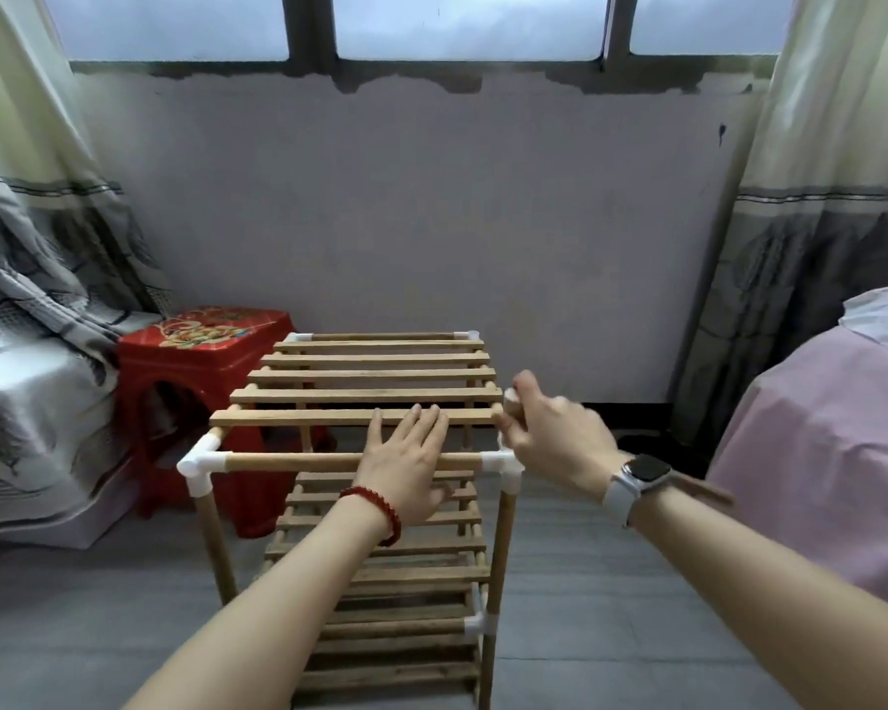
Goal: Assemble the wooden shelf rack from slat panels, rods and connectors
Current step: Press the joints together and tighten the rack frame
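I see my left hand [406, 463] lying flat, fingers straight, across the front rod [298, 461] of the wooden shelf rack [365, 402], fingertips reaching the nearest slat of the top slat panel [370, 374]. My right hand [549, 438] is curled around something white and wooden at the panel's right edge, just above the front right connector [503, 466]; what exactly it grips I cannot tell. The two hands are apart, the right slightly farther forward. The rack stands on the grey floor [611, 607] directly beneath both hands, lower slat shelves visible under my left wrist. Left of my left hand, a red stool [196, 361] sits close behind the rack's left corner connector [198, 461]. Right of my right hand the floor lies open up to a pink-covered bed [831, 427].
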`<state>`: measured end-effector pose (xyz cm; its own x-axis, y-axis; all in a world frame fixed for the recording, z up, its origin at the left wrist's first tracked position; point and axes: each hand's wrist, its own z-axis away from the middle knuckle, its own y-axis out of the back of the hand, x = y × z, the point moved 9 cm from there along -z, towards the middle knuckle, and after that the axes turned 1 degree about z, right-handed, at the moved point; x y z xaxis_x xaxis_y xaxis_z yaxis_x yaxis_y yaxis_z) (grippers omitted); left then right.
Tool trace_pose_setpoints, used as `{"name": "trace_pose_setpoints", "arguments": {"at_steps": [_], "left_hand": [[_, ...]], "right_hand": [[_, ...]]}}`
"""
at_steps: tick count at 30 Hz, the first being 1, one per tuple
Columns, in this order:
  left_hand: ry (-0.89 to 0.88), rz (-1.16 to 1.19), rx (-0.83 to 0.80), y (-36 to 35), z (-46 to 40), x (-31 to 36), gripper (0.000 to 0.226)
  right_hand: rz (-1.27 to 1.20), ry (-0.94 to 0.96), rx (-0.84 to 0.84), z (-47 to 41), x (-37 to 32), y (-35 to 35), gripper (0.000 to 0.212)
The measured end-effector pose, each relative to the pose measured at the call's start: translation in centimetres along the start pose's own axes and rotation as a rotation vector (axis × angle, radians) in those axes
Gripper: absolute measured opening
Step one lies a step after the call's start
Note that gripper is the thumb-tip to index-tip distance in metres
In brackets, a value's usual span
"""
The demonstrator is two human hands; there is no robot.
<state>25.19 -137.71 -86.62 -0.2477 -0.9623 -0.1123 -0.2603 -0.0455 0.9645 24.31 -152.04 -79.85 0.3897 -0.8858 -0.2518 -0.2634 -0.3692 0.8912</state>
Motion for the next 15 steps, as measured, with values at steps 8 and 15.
{"name": "trace_pose_setpoints", "arguments": {"at_steps": [8,15], "left_hand": [[0.380,0.194,0.217,1.8,6.3,-16.0,0.060],[0.410,0.379,0.334,2.0,10.5,-20.1,0.031]], "right_hand": [[-0.440,0.083,-0.158,0.1,-5.0,-5.3,0.026],[-0.345,0.133,-0.092,-0.5,-5.7,-6.5,0.029]]}}
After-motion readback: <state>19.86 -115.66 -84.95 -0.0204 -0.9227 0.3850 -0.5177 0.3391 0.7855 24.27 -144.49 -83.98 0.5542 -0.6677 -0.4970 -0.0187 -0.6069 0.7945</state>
